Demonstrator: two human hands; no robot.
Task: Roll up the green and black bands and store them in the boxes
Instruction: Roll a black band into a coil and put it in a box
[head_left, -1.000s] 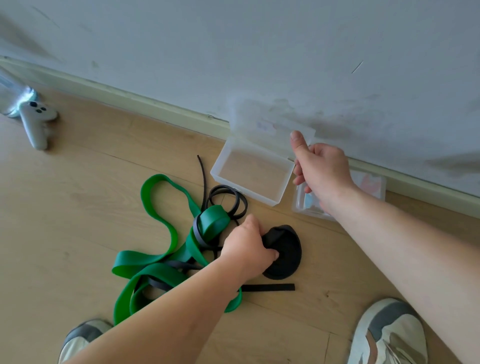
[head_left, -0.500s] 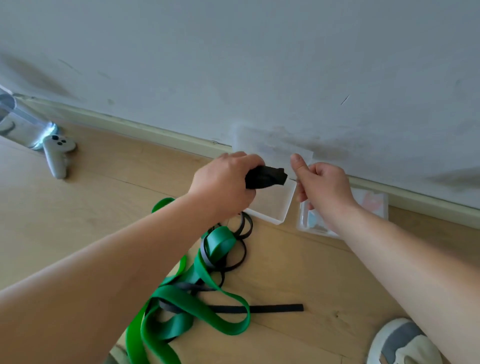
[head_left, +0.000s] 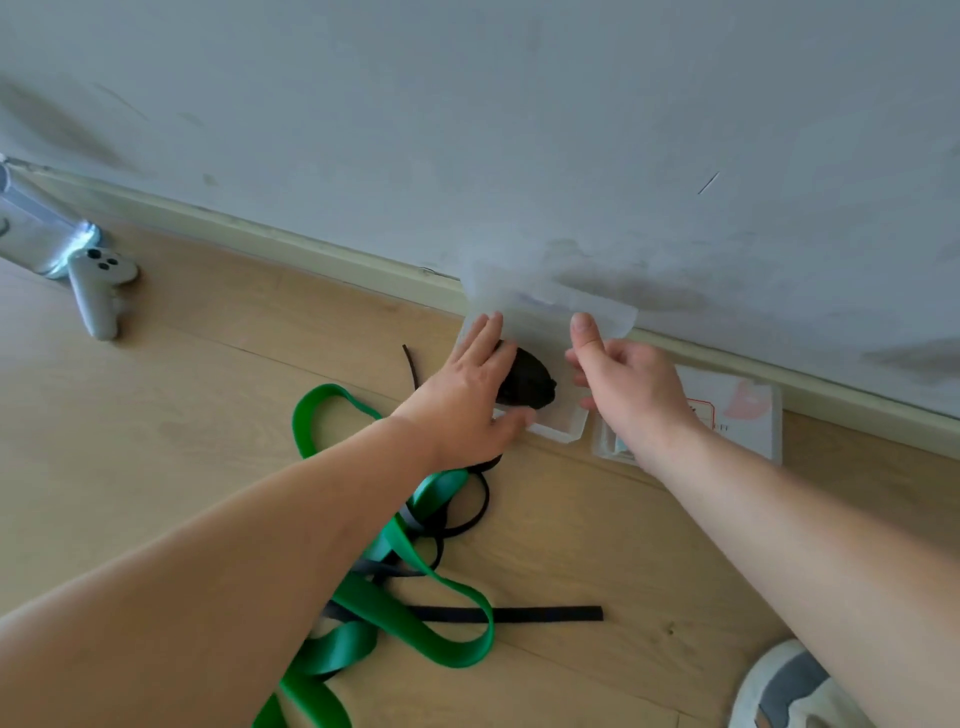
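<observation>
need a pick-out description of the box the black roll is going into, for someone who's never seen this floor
Follow the skirting board along the wall to where both hands meet. The open clear box sits on the floor against it, lid up, with the rolled black band inside. The neighbouring box to its right is shut and holds printed cards, no band.

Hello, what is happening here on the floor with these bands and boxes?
A person is packing exercise bands. The left hand rests, fingers spread, on a rolled black band lying inside the open clear box by the wall. The right hand touches the raised lid with its thumb. The green band lies unrolled on the floor, tangled with thinner black bands. A second box sits closed to the right.
</observation>
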